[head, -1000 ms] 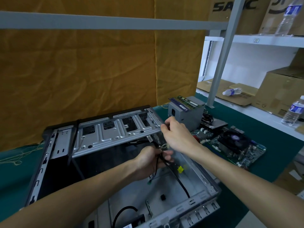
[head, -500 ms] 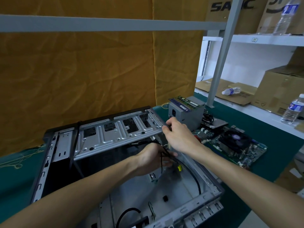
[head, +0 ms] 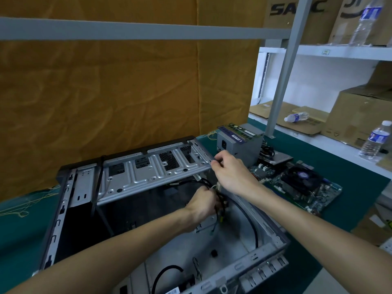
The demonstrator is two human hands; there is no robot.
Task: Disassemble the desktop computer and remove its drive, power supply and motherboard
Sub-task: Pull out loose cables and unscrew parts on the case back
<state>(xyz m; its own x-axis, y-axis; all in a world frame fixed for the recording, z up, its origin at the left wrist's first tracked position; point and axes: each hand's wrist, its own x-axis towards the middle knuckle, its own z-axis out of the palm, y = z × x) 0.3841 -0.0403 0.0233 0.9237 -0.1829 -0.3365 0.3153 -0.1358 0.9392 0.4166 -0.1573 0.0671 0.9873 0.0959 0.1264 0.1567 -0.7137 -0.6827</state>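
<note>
With power supply (head: pixel 240 143) and motherboard (head: pixel 297 185) already lying outside beyond her reach, the left hand (head: pixel 200 205) is clutching loose cables (head: pixel 222 200) while the right hand (head: pixel 231 172) is pinching the case (head: pixel 152 172) corner just above, likely freeing remaining wiring next.

Both bare forearms reach forward and converge. The left hand (head: pixel 201 205) is lower, fingers (head: pixel 210 190) curled tight in a grip, knuckles up. The right hand (head: pixel 230 174) sits just above and beyond it — fingers bent, tips pinched together at its far end.

Ochre cloth backdrop (head: pixel 127 85); white shelving (head: pixel 339 53); green tabletop (head: pixel 350 177)
</note>
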